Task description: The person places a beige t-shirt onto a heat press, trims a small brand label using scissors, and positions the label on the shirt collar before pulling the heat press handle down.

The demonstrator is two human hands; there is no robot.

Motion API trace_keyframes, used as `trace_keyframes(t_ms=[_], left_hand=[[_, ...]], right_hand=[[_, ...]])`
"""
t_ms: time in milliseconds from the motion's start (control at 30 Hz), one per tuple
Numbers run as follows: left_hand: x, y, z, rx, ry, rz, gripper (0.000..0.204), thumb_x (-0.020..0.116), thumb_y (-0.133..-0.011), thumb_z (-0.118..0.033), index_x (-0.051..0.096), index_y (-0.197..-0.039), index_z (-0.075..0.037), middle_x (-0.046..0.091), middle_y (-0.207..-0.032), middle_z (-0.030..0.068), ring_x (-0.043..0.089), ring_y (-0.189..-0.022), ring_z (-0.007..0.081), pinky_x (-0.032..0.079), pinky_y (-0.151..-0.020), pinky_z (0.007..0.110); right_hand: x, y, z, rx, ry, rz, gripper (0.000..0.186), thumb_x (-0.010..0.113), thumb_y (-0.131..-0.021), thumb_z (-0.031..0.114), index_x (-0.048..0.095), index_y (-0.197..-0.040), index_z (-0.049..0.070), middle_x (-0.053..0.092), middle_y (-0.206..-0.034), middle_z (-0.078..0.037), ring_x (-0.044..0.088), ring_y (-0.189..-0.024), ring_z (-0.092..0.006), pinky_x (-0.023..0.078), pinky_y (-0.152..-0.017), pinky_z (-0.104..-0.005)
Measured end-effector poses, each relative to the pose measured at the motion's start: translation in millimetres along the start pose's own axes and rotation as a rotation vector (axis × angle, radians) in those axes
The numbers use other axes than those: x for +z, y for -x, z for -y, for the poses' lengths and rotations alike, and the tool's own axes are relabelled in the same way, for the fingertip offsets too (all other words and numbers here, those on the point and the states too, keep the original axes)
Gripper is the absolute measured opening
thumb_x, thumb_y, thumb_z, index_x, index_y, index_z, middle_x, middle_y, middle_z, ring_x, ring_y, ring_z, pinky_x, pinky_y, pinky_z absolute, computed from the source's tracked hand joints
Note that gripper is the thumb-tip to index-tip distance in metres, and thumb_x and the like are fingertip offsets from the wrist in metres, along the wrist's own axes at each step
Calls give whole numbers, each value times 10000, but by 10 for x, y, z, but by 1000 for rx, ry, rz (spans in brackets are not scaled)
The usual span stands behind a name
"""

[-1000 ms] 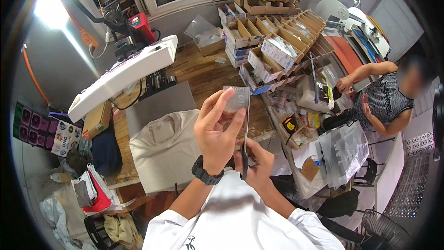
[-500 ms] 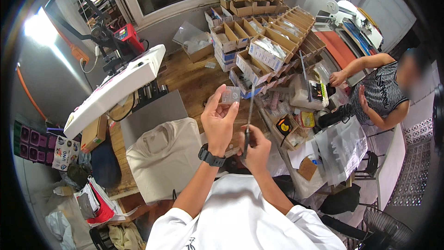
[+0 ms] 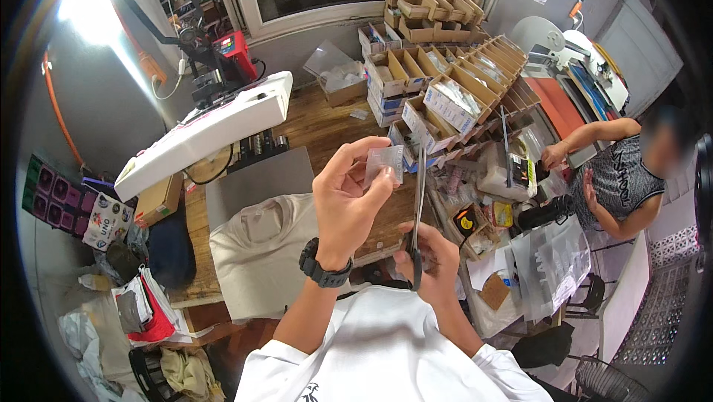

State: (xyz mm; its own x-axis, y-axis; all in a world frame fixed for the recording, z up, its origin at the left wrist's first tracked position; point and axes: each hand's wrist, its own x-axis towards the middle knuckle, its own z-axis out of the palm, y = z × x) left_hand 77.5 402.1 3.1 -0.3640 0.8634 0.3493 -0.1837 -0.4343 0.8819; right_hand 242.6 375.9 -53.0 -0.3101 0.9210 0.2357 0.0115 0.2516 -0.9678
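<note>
Seemingly left hand [image 3: 343, 201] pinching clear film [image 3: 384, 163], right hand [image 3: 433, 257] gripping scissors [image 3: 418, 212]

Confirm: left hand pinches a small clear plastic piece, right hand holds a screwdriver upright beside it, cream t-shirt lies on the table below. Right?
One thing is off. In the head view the right hand holds scissors, not a screwdriver, blades pointing up beside the small clear plastic piece. The left hand does pinch that piece, and the cream t-shirt lies on the table below.

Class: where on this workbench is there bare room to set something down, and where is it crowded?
Bare wood lies between the white heat-press arm and brown cardboard bins. The grey platen is clear above the cream T-shirt. Crowded: the packets and tools right of the hands.
</note>
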Motion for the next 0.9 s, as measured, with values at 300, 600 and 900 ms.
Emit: trace_keyframes(t_ms=[300,600,900], left_hand=[[33,113,-333,499,-462,-124,233,773,-779,86,755,-995,1,722,-948,114,693,-799,123,554,-676,235],[150,197,-207,450,-230,-209,306,770,-795,85,733,-1091,17,689,-1096,111,685,-797,107,554,-690,214],[141,253,-259,422,-326,-234,329,793,-789,58,737,-1108,0,696,-1064,104,684,-783,98,493,-595,199]], right_hand=[[72,143,91,-66,-104,130,423,716,-813,97,622,-1214,3,623,-725,17,473,-594,-26,355,-534,-195],[148,141,181,-154,-6,108,398,737,-754,48,645,-1137,-16,621,-680,-14,555,-571,-55,448,-540,-202],[207,102,300,-278,118,55,376,755,-725,51,656,-1083,-10,625,-652,-42,619,-526,-123,480,-536,-236]])
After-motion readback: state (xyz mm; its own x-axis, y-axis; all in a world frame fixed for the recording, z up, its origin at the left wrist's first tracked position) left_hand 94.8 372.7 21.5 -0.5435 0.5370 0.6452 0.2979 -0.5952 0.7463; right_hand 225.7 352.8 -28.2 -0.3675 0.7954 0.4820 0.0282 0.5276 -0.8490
